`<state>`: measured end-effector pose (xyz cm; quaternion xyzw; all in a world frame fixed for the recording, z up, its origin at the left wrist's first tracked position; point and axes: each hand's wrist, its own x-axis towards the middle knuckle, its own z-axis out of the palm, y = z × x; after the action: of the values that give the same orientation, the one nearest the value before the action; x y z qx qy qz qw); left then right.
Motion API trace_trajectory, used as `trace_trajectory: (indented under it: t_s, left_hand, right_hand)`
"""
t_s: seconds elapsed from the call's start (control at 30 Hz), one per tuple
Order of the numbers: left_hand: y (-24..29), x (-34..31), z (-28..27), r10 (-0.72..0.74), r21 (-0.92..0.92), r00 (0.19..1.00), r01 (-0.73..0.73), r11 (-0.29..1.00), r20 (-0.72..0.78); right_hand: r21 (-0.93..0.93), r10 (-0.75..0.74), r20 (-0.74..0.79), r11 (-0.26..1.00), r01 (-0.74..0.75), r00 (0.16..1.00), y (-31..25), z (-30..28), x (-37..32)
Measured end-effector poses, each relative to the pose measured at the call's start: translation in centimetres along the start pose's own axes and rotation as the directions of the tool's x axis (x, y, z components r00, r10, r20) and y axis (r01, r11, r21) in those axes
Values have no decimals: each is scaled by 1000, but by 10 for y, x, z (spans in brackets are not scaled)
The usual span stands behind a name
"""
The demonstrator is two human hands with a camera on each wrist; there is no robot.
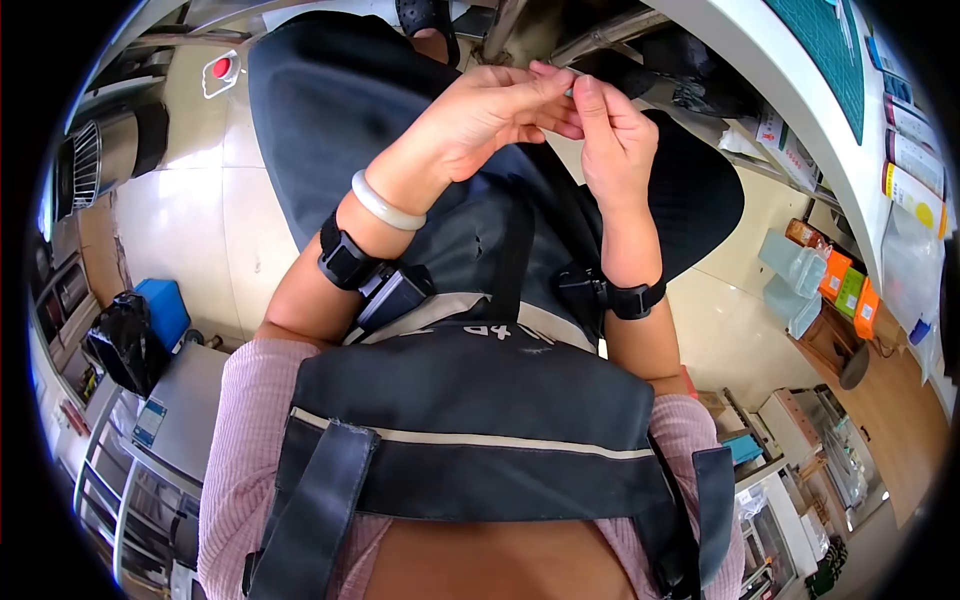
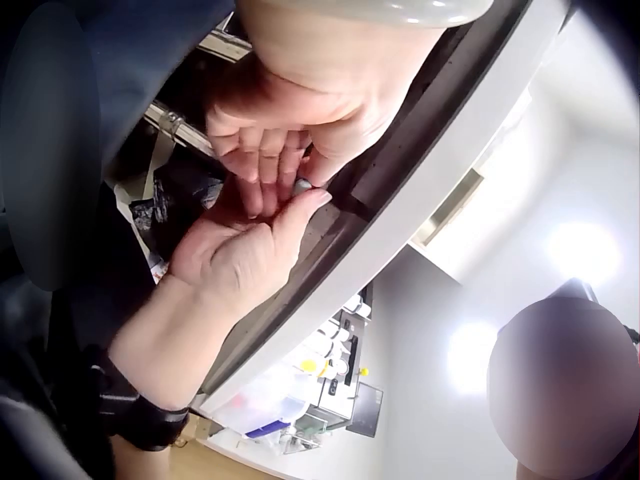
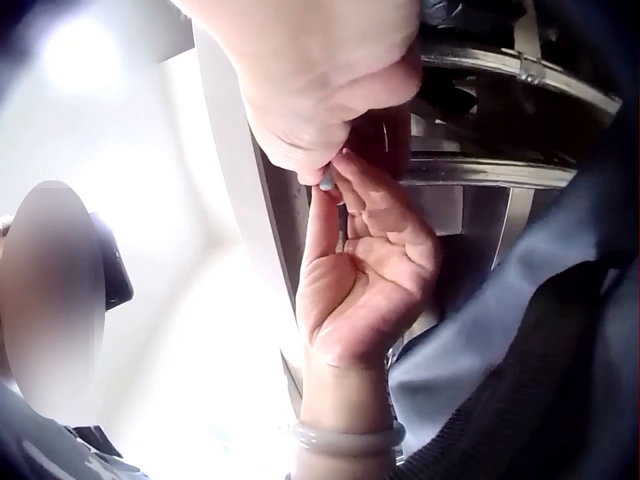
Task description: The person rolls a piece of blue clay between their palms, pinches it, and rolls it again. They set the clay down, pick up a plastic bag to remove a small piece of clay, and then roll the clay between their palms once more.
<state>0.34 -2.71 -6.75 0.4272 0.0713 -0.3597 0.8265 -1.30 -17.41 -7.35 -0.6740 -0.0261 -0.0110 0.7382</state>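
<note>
A tiny pale blue-grey piece point(image 1: 569, 92) point(image 2: 303, 186) point(image 3: 327, 183) sits between the fingertips of both hands, mostly covered by them. The left hand point(image 1: 490, 112) point(image 2: 305, 110), with a pale bangle point(image 1: 387, 203) on its wrist, pinches it between thumb and fingers. From the other side the right hand point(image 1: 620, 150) point(image 3: 330, 90) pinches the same piece, thumb on top and fingers curled under. The hands meet at the fingertips above the lap. What the piece is cannot be told.
A white table edge point(image 1: 800, 90) curves along the right, with a green cutting mat point(image 1: 825, 60) on it. Below it stand plastic boxes point(image 1: 793, 262) and orange and green cartons point(image 1: 848, 292). A metal rack point(image 1: 125, 510), black bag point(image 1: 125, 345) and red button point(image 1: 221, 68) are at left.
</note>
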Motion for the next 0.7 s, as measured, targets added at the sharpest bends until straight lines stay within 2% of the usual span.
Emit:
trace_trajectory:
  t_s: [0.03, 0.1, 0.13, 0.2, 0.33, 0.4, 0.53, 0.6, 0.63, 0.7]
  left_hand:
    - [-4, 3, -3, 1, 2, 1000, -1, 1000, 2]
    - [-11, 7, -9, 128, 36, 992, -128, 991, -4]
    - [-14, 8, -12, 128, 38, 992, -127, 991, -3]
    - [-18, 10, -14, 312, 284, 950, -296, 912, -11]
    - [-22, 11, -13, 362, 380, 932, -330, 864, -15]
    - [-19, 11, -13, 329, 242, 944, -319, 916, 0]
    - [-16, 7, -8, 318, 193, 947, -306, 932, -35]
    - [-17, 8, -6, 411, 210, 911, -398, 893, -20]
    - [-18, 8, -7, 410, 210, 912, -398, 893, -19]
    - [-20, 9, -8, 492, 445, 869, -425, 788, -42]
  right_hand:
    - [0, -3, -2, 1000, 3, 1000, 0, 3, 0]
    - [54, 38, 7, 998, -39, 999, -3, 9, 0]
    - [54, 37, 6, 998, -37, 999, 0, 8, 1]
    - [-217, -54, 15, 975, 56, 998, 8, 5, 3]
    - [-270, -1, -17, 963, -3, 1000, 11, 2, 3]
    - [-81, 53, -11, 995, -54, 999, 12, 3, 4]
    - [-24, 11, 35, 1000, -11, 999, 6, 4, 1]
    - [-17, 2, 35, 1000, -1, 999, 7, 4, 0]
    - [-17, 2, 34, 1000, -1, 999, 7, 3, -1]
    - [-174, -12, 80, 984, 26, 997, 6, -1, 0]
